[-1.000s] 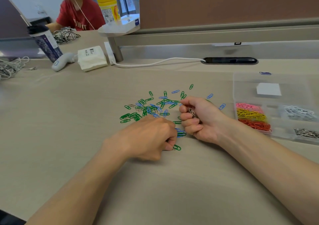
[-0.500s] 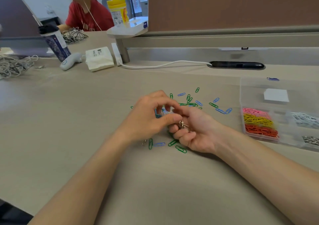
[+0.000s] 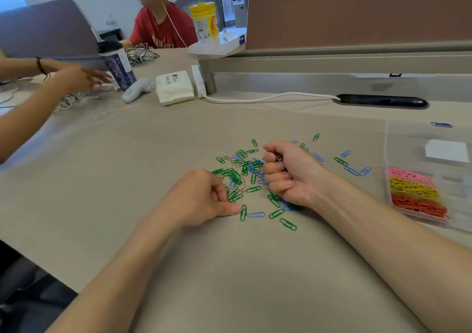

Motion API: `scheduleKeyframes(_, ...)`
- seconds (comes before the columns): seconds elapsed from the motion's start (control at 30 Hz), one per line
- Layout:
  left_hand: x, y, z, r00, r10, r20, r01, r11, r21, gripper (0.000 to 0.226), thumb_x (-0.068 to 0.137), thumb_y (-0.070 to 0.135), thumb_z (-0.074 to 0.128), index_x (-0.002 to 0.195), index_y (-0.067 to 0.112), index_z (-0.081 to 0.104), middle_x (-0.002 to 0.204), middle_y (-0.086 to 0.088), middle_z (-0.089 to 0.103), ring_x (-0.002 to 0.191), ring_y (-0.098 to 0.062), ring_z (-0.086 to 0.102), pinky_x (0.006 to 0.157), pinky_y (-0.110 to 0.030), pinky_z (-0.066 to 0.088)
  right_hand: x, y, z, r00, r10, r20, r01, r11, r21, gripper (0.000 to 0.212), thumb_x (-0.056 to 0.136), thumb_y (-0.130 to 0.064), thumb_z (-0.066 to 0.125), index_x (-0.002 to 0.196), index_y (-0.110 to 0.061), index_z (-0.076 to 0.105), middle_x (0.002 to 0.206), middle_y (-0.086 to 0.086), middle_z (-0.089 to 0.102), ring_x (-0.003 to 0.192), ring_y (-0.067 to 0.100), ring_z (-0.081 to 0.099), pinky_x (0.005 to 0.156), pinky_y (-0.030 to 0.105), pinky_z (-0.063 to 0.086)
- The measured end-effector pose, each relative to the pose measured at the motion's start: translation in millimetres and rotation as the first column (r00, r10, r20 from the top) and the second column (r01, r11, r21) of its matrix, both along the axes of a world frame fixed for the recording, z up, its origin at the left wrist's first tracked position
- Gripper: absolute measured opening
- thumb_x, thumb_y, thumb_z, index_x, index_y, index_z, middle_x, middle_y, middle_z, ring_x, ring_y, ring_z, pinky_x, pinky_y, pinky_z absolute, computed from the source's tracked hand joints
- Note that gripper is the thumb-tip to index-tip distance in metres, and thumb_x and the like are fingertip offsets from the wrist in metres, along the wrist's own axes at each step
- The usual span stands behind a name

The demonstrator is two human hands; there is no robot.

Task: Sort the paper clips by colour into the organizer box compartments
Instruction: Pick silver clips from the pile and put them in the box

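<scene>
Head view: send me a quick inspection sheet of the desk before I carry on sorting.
Surface: beige table, flat.
Job's things: loose paper clips, green, blue and silver, mid-table; organizer box at right holds pink clips, yellow clips and orange clips in adjacent rows.
Clutter: tumbler, tissue pack, white handheld device, yellow canister.
Grippers: right hand fisted round silver clips; left hand curled at the pile, grip unclear.
Cables: white cable to the desk grommet; tangled cords far left.
Surroundings: seated person in red; another person's arm; brown partition.
</scene>
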State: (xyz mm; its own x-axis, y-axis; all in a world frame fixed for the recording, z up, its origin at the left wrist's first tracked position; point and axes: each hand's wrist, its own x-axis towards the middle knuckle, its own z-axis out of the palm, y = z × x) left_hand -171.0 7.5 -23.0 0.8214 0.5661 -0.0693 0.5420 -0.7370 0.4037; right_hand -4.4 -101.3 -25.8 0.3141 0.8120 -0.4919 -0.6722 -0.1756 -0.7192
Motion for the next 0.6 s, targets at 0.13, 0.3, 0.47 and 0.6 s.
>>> scheduleKeyframes(0.13, -2, -4, 3, 0.997, -0.011, -0.071, 0.011, 1.000, 0.002, 0.019, 0.075, 0.034, 0.082, 0.068, 0.021, 0.069, 0.058, 0.011, 0.061, 0.053, 0.000, 0.053, 0.057, -0.019, 0.044, -1, -2, -4, 1.000, -0.018, 0.006, 0.018, 1.000, 0.000, 0.035, 0.095, -0.026, 0.047, 0.062, -0.020, 0.040, 0.052, -0.006, 0.024, 0.035, 0.006, 0.014, 0.028, 0.014, 0.010)
scheduleKeyframes(0.3, -7, -9, 0, 0.989, -0.023, -0.147, 0.040, 0.993, 0.111, 0.026, 0.084, 0.022, 0.070, 0.060, 0.024, 0.060, 0.053, 0.016, 0.055, 0.053, 0.003, 0.050, 0.057, -0.021, 0.038, -5, -3, -4, 0.999, -0.022, -0.039, 0.022, 1.000, -0.021, 0.032, 0.095, -0.024, 0.047, 0.065, -0.014, 0.048, 0.049, -0.003, 0.034, 0.031, 0.005, 0.020, 0.026, 0.013, 0.013)
scheduleKeyframes(0.47, 11, -18, 16, 0.971, -0.065, 0.229, 0.069, 0.998, -0.007, 0.016, 0.083, 0.011, 0.071, 0.069, 0.018, 0.065, 0.066, 0.002, 0.066, 0.058, -0.011, 0.055, 0.060, -0.025, 0.046, -9, 0, -4, 0.997, 0.067, -0.042, -0.069, 0.996, -0.055, 0.037, 0.097, -0.029, 0.046, 0.073, -0.004, 0.060, 0.055, 0.003, 0.040, 0.032, 0.005, 0.026, 0.025, 0.013, 0.020)
scheduleKeyframes(0.6, 39, -27, 28, 0.921, -0.218, 0.323, 0.216, 0.975, 0.043, 0.009, 0.080, 0.016, 0.076, 0.073, 0.017, 0.069, 0.073, 0.004, 0.066, 0.065, -0.014, 0.057, 0.068, -0.031, 0.047, -8, 1, -4, 0.980, 0.145, -0.139, -0.143, 0.989, 0.020, 0.034, 0.095, -0.027, 0.044, 0.070, -0.010, 0.058, 0.052, 0.000, 0.038, 0.030, 0.005, 0.025, 0.024, 0.013, 0.022)
